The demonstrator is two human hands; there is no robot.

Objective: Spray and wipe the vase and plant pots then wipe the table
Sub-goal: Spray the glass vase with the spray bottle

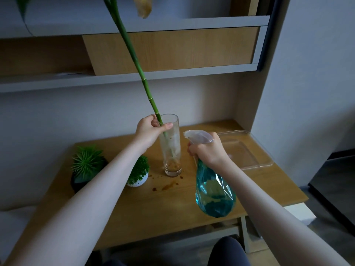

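My left hand (148, 129) grips the vase (171, 148) near its rim, thumb across the front, fingers curled round the back, the green stem (134, 54) passing between them. Vase stands upright on the table (172, 208), mid-back, glass cloudy, brown residue at the bottom. My right hand (208, 150) is wrapped round the neck of the spray bottle (215, 192), fingers on the trigger, nozzle aimed at the vase, bottle lifted off the table, blue liquid inside. Brown stains (169, 186) on the wood just in front of the vase. White pot (138, 174) just left of the vase, dark pot (86, 167) further left. Clear tray (247, 150) at back right.
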